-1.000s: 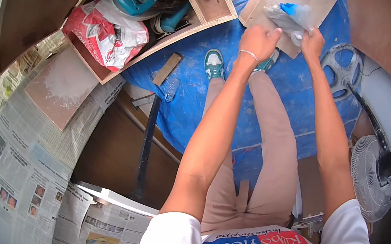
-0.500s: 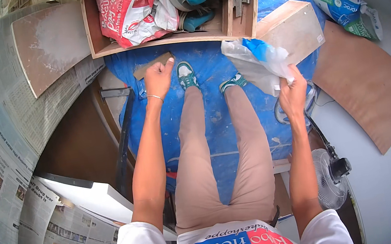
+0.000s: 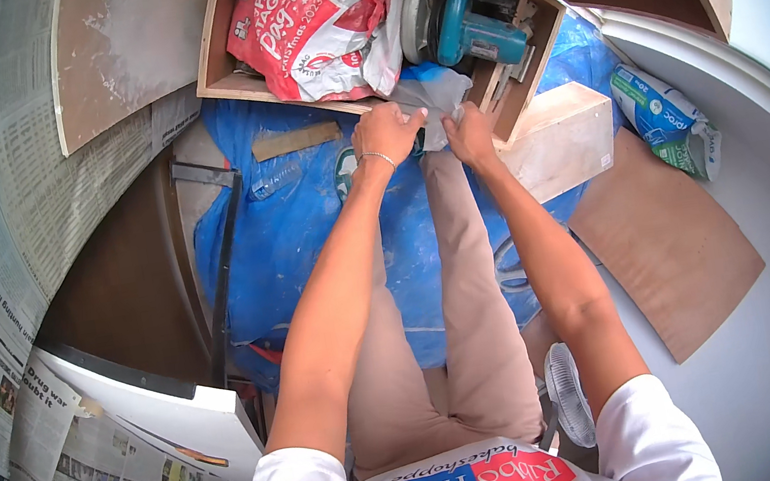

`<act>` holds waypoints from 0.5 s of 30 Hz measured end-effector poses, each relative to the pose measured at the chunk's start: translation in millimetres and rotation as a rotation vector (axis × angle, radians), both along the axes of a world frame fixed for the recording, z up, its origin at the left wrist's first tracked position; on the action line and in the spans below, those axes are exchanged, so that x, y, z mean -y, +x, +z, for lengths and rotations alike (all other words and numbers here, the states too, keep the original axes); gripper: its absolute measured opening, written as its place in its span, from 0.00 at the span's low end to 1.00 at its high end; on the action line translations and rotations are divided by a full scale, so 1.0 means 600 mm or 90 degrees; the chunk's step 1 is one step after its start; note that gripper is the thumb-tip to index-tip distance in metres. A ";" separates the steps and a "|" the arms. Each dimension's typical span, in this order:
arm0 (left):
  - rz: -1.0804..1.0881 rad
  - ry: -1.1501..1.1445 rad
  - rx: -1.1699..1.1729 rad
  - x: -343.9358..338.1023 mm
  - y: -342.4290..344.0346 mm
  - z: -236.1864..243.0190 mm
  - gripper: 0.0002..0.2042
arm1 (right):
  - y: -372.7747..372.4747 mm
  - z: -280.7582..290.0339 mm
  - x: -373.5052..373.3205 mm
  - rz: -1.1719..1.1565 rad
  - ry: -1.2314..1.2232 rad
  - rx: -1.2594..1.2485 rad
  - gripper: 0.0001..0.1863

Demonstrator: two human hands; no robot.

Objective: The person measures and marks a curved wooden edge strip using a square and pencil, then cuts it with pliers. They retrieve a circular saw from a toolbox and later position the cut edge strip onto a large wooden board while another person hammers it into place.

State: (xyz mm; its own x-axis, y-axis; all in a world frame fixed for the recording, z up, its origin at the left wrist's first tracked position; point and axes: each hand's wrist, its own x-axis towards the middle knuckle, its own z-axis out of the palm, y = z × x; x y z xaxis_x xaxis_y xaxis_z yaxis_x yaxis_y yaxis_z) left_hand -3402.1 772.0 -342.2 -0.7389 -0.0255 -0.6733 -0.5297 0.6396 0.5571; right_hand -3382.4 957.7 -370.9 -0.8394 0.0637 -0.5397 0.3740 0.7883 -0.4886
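Observation:
A crumpled translucent plastic bag (image 3: 435, 94) with a blue patch hangs between my hands, at the near edge of an open wooden box (image 3: 228, 87). My right hand (image 3: 471, 136) pinches its right side. My left hand (image 3: 385, 135) is closed at the bag's left side, thumb toward it; its fingertips are partly hidden. Just beyond, the box holds a red and white printed bag (image 3: 313, 27) and a teal power tool (image 3: 483, 32) with a round guard.
Right of the box lie a pale wooden block-shaped box (image 3: 562, 142), a brown board (image 3: 669, 243) and a blue-green sack (image 3: 666, 119). Blue sheeting (image 3: 293, 254) covers the floor. At left are a black metal bar (image 3: 229, 274) and newspaper-covered surfaces (image 3: 18, 186). A fan (image 3: 567, 392) stands by my right arm.
My right hand has carried the plastic bag left and up to the box. My left hand has moved right, from apart to meeting the bag. The whole view has shifted.

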 end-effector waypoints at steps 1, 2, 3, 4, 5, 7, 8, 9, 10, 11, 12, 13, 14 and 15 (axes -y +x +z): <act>-0.020 0.004 0.014 -0.010 -0.005 -0.006 0.24 | -0.004 -0.009 -0.003 0.005 -0.029 0.030 0.18; -0.071 -0.008 0.015 -0.023 -0.009 -0.010 0.24 | -0.006 -0.020 -0.009 0.006 -0.055 0.060 0.19; -0.095 -0.009 0.004 -0.031 -0.025 -0.027 0.25 | -0.021 -0.035 -0.018 0.012 -0.082 0.088 0.20; -0.118 -0.007 0.004 -0.038 -0.028 -0.044 0.25 | -0.052 -0.014 -0.018 0.056 -0.124 0.227 0.25; -0.143 0.002 0.010 -0.048 -0.023 -0.053 0.26 | -0.080 0.031 -0.019 0.105 -0.060 0.247 0.26; -0.245 0.013 0.004 -0.058 -0.043 -0.053 0.26 | -0.147 0.169 -0.016 0.135 -0.026 0.014 0.26; -0.301 0.003 -0.024 -0.069 -0.043 -0.075 0.26 | -0.190 0.239 -0.013 0.107 -0.028 -0.177 0.23; -0.359 -0.008 -0.051 -0.082 -0.040 -0.098 0.26 | -0.231 0.303 -0.015 0.074 0.010 -0.298 0.21; -0.407 -0.058 -0.067 -0.096 -0.039 -0.120 0.21 | -0.271 0.347 -0.035 0.113 0.071 -0.464 0.21; -0.381 -0.090 -0.022 -0.108 -0.031 -0.157 0.19 | -0.315 0.385 -0.055 0.175 0.123 -0.592 0.23; -0.354 -0.120 0.023 -0.120 -0.024 -0.204 0.18 | -0.359 0.414 -0.062 0.219 0.163 -0.642 0.26; -0.330 -0.150 0.068 -0.133 -0.022 -0.236 0.17 | -0.400 0.429 -0.066 0.261 0.203 -0.691 0.29; -0.304 -0.186 0.060 -0.148 -0.023 -0.249 0.14 | -0.439 0.429 -0.068 0.324 0.278 -0.684 0.33; -0.279 -0.223 0.051 -0.158 -0.029 -0.261 0.11 | -0.480 0.419 -0.075 0.348 0.313 -0.659 0.37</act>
